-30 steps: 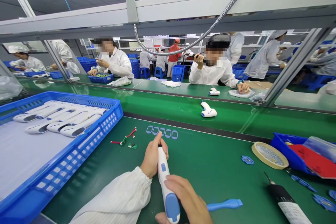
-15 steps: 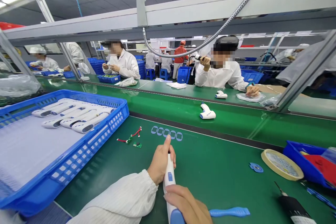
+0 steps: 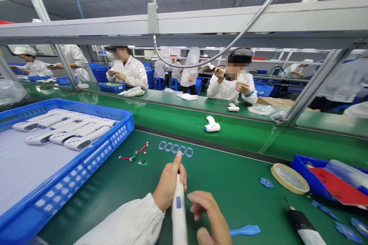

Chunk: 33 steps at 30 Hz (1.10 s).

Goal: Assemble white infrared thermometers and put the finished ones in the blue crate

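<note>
Fingers of my left hand [image 3: 169, 182] clamp a white handheld device [image 3: 179, 214], upright above the green bench mat [image 3: 230, 183]; my right hand [image 3: 208, 214] hangs open just beside it, fingers apart. Nearby lie a small circuit board [image 3: 133, 157] with red wires and a blue crate [image 3: 77, 178] of white casings.

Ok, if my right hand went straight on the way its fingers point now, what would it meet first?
Your right hand would most likely meet the white plastic device housing held in your left hand, though depth is unclear.
</note>
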Each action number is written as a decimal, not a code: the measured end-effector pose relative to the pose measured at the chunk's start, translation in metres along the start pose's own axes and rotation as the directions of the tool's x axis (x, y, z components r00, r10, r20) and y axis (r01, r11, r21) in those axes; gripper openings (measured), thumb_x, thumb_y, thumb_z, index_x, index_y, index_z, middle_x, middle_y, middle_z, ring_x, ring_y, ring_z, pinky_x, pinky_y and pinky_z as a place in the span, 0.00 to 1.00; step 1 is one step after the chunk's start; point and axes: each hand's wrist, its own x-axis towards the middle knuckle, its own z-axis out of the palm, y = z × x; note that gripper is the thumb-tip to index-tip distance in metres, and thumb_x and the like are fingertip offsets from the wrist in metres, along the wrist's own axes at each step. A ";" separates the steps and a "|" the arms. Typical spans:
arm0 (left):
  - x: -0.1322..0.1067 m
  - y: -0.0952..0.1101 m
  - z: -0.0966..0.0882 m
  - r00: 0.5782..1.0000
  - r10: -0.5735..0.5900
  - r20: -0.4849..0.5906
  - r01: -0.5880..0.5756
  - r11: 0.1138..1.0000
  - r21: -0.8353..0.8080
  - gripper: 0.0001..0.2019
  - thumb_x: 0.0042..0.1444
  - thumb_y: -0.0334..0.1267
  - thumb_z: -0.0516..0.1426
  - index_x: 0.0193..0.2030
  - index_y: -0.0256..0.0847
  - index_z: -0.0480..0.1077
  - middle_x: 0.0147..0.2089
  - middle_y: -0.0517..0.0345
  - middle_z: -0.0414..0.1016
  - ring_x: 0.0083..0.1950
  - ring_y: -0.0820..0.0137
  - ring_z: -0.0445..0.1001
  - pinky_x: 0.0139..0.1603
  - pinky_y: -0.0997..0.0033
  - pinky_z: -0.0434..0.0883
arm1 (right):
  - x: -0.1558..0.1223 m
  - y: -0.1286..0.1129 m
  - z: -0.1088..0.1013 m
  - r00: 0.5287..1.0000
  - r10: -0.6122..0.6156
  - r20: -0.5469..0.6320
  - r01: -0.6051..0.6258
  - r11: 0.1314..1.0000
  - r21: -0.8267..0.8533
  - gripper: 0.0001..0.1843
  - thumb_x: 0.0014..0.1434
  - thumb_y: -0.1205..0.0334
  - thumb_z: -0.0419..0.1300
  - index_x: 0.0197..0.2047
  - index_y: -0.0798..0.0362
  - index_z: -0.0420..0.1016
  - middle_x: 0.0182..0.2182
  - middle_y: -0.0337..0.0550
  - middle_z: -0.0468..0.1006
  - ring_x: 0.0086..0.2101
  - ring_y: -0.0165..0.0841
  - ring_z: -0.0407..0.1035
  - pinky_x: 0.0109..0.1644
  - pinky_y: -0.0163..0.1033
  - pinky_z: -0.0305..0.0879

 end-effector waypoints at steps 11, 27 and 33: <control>-0.013 -0.006 0.008 0.997 -0.010 0.079 0.008 1.000 0.023 0.32 0.51 0.61 0.49 0.07 0.40 0.54 0.11 0.63 0.52 0.18 0.75 0.58 0.25 0.75 0.62 | 0.008 0.021 0.011 0.912 0.409 -0.017 -0.405 0.909 0.099 0.26 0.56 0.40 0.49 0.50 0.48 0.66 0.47 0.46 0.71 0.40 0.36 0.68 0.44 0.39 0.64; -0.003 -0.012 0.000 0.989 0.113 0.094 -0.114 0.993 0.012 0.30 0.56 0.57 0.45 0.10 0.41 0.58 0.14 0.60 0.59 0.20 0.73 0.60 0.27 0.73 0.61 | 0.005 0.039 0.016 0.863 0.483 0.148 -0.504 0.806 0.311 0.35 0.50 0.42 0.59 0.56 0.52 0.62 0.50 0.51 0.72 0.48 0.40 0.67 0.52 0.44 0.60; -0.011 -0.013 0.005 0.977 0.169 0.131 -0.184 0.977 0.110 0.30 0.56 0.58 0.44 0.11 0.40 0.59 0.21 0.57 0.64 0.28 0.70 0.64 0.33 0.72 0.62 | 0.017 0.022 0.006 0.870 0.424 0.250 -0.487 0.819 0.304 0.37 0.51 0.47 0.60 0.61 0.51 0.55 0.55 0.49 0.67 0.52 0.38 0.63 0.56 0.43 0.58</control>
